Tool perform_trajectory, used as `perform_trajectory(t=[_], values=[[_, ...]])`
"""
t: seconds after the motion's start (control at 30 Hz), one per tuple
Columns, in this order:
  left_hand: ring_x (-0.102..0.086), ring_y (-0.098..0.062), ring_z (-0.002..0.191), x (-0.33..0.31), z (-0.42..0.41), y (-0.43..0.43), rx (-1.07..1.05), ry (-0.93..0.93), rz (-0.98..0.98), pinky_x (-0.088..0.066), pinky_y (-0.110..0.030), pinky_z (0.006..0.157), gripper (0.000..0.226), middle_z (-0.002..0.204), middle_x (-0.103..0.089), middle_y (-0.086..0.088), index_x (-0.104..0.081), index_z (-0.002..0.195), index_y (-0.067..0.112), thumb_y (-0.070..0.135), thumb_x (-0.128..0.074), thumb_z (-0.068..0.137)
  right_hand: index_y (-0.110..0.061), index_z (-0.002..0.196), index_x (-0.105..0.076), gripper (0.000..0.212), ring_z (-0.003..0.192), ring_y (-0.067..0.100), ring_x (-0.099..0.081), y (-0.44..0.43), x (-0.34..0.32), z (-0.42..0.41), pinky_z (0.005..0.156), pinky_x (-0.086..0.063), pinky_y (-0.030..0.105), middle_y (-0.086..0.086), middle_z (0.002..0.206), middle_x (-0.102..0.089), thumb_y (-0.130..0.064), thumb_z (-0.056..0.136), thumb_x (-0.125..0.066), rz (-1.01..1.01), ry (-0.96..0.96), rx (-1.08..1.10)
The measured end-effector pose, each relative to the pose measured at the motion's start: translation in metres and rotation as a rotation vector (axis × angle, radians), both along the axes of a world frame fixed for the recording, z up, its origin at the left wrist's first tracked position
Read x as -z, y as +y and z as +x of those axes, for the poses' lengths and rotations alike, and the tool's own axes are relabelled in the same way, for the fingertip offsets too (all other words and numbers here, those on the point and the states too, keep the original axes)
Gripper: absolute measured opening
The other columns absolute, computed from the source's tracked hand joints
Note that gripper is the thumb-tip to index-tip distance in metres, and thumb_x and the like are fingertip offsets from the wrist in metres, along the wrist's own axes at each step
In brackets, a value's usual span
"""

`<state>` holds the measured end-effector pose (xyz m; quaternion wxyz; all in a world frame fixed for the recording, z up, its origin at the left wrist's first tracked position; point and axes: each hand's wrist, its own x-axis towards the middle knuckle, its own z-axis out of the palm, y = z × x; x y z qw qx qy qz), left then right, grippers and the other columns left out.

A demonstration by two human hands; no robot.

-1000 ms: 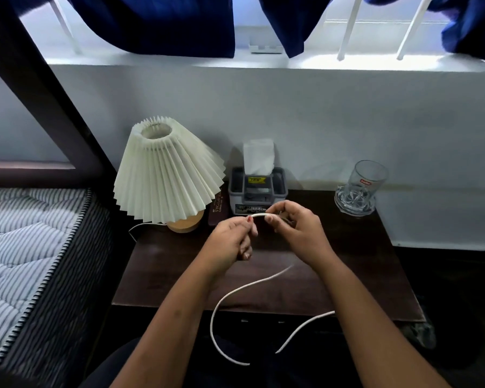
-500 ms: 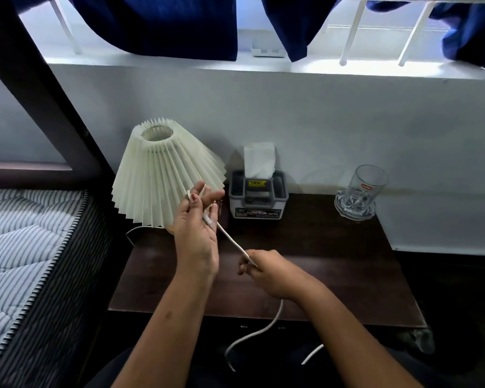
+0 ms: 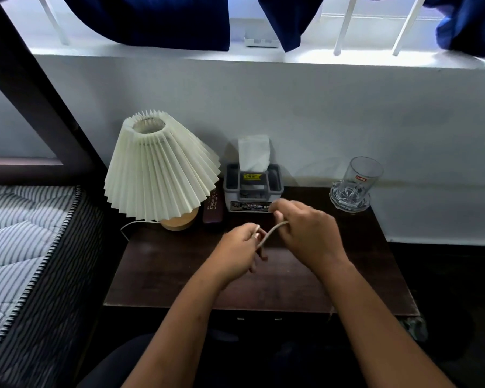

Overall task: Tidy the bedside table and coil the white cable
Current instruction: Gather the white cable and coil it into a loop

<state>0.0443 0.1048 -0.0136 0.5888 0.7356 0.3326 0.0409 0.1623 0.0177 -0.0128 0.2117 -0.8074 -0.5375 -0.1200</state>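
Note:
A short stretch of the white cable (image 3: 272, 232) runs taut between my two hands above the middle of the dark wooden bedside table (image 3: 165, 270). My left hand (image 3: 242, 252) pinches its lower end. My right hand (image 3: 305, 233) is closed on the upper end, just in front of the tissue box. The rest of the cable is hidden behind my hands and arms; motion blur softens the fingers.
A pleated cream lamp (image 3: 158, 169) stands at the back left with its thin cord (image 3: 126, 228) trailing left. Beside it lie a dark glasses case (image 3: 212, 210) and a grey tissue box (image 3: 253, 189). A glass on a coaster (image 3: 356, 186) sits back right. A striped mattress (image 3: 20, 239) borders the left.
My left hand came down from beside the lampshade to the table's middle. My right hand rose to meet it. The long hanging loop below the table edge is no longer visible.

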Motion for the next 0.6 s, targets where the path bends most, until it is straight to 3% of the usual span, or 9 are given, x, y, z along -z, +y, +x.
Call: perform_trajectory(t=[0.07,0.3,0.47,0.6], values=[[-0.042,-0.002,0.037,-0.006,0.000,-0.005,0.097,-0.065,-0.273,-0.036,-0.018,0.048,0.027,0.054,-0.050,-0.001,-0.058,0.107,0.006,0.016,-0.034,0.098,-0.024,0.096,-0.060,0.012,0.066,0.029,-0.066,-0.004,-0.001,0.011,0.052,-0.040,0.028,-0.001,0.082,-0.070,-0.021,0.090,-0.051,0.051,0.024,0.097],[-0.030,-0.001,0.032,-0.022,-0.007,-0.008,0.427,-0.371,-0.771,-0.053,-0.019,0.061,0.038,0.042,-0.039,0.008,-0.056,0.120,-0.001,0.016,-0.031,0.097,-0.025,0.099,-0.059,0.016,0.080,0.032,-0.064,-0.002,0.006,0.019,0.062,-0.044,0.034,0.003,0.088,-0.069,-0.022,0.091,-0.045,-0.034,0.261,0.218],[-0.030,-0.001,0.029,-0.020,-0.004,-0.004,0.167,-0.686,-0.863,-0.051,-0.019,0.064,0.039,0.052,-0.054,0.004,-0.051,0.123,-0.002,0.016,-0.032,0.096,-0.025,0.088,-0.059,0.004,0.093,0.031,-0.062,0.000,0.016,0.008,0.071,-0.048,0.034,0.006,0.099,-0.068,-0.024,0.085,-0.056,-0.247,0.541,0.077],[-0.032,-0.002,0.030,-0.018,-0.004,0.010,-0.147,-0.801,-0.732,-0.052,-0.016,0.063,0.040,0.089,-0.074,0.002,-0.043,0.132,0.004,0.019,-0.029,0.098,-0.024,0.095,-0.057,0.011,0.096,0.029,-0.061,0.009,0.023,-0.009,0.079,-0.051,0.037,0.005,0.101,-0.067,-0.030,0.086,-0.054,-0.428,0.545,-0.003]])
